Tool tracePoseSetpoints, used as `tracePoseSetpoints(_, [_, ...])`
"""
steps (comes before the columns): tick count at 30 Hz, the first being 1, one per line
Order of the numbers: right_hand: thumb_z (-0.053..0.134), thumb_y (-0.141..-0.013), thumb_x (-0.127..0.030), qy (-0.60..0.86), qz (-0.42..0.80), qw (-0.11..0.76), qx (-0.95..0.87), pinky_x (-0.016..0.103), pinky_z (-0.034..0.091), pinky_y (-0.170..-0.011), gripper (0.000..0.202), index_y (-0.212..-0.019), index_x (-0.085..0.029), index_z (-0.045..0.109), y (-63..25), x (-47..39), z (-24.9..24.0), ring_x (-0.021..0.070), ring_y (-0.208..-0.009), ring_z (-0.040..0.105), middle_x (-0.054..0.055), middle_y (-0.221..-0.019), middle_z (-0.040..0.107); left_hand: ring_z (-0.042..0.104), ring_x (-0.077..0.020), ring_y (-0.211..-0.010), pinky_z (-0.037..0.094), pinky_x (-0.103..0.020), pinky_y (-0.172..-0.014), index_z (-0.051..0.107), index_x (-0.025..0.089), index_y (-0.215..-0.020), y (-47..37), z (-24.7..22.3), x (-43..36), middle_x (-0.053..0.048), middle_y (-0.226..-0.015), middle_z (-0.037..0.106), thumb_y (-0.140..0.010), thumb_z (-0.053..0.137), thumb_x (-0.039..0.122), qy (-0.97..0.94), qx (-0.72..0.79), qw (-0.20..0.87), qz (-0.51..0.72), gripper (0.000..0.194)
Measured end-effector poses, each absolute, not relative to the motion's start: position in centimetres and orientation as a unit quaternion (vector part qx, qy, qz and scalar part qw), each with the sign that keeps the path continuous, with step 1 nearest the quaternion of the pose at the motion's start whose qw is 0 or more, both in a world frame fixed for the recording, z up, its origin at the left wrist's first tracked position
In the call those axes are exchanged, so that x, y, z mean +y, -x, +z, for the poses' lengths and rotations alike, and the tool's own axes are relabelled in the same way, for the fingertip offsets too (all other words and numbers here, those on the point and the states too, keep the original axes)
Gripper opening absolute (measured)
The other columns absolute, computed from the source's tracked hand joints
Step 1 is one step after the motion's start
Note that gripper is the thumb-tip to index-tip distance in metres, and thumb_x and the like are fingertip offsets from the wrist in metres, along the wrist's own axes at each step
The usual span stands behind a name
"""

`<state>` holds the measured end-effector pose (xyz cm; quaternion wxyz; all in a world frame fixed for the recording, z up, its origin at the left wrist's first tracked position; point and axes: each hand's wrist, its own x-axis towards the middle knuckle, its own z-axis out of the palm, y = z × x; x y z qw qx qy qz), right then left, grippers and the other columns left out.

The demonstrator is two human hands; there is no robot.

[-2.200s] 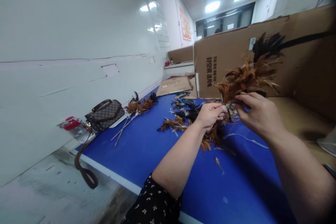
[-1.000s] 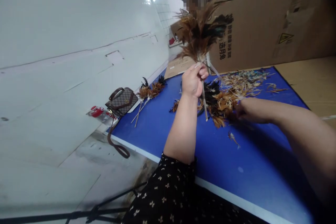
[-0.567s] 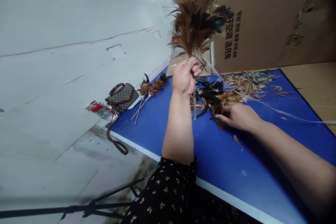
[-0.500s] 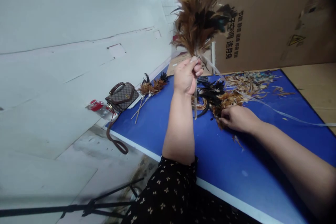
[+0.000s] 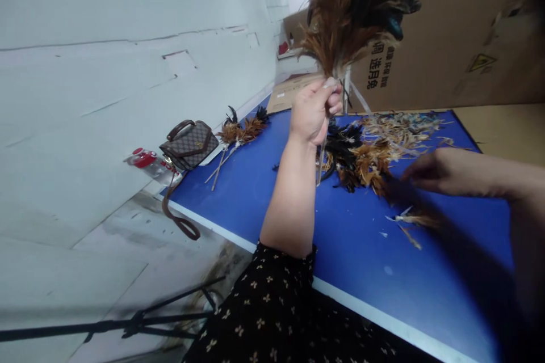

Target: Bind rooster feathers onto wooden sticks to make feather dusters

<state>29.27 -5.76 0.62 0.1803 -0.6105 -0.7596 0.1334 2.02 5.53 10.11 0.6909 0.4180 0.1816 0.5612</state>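
My left hand [image 5: 315, 110] is closed around the thin stick of a feather duster [image 5: 344, 17], just below its bushy brown and black-green feathers. The duster stands upright, its stick end showing beneath my fist. A clear plastic strip [image 5: 361, 97] trails from the binding down to the right, its far part hidden around my right hand. My right hand [image 5: 438, 173] hovers over the table right of a pile of brown and black feathers [image 5: 361, 159]. Its fingers point left, loosely bent and apart, with nothing visible in them. Below it lie a few loose feathers [image 5: 411, 219].
Two small feather dusters [image 5: 240, 131] lie at the left of the blue table [image 5: 361, 261]. Beside them are a checked handbag [image 5: 193, 144] and a plastic bottle [image 5: 149, 164]. Paler feathers [image 5: 400, 130] spread at the back, before a large cardboard box [image 5: 447, 39]. Black tripod legs [image 5: 140, 323] stand lower left.
My right hand has left the feather pile and moved right and slightly up. Brown-and-white feathers now lie below it. My left hand, with the duster, appears slightly higher and further right.
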Motion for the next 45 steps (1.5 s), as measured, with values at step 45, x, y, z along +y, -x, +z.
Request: tracePoseSetpoints(45, [0.066, -0.092, -0.032, 0.617, -0.062, 0.409, -0.670, 0.034, 0.054, -0.081, 0.021, -0.101, -0.025, 0.083, -27.9, -8.4, 5.7, 0.0240, -0.088, 0.078, 0.004, -0.098, 0.085, 0.044, -0.0052, -0.061, 0.032, -0.021, -0.057, 0.068, 0.009, -0.077, -9.0, 4.8, 2.1, -0.004, -0.074, 0.062, -0.078, 0.094, 0.031, -0.571, 0.115, 0.768, 0.265, 0.034])
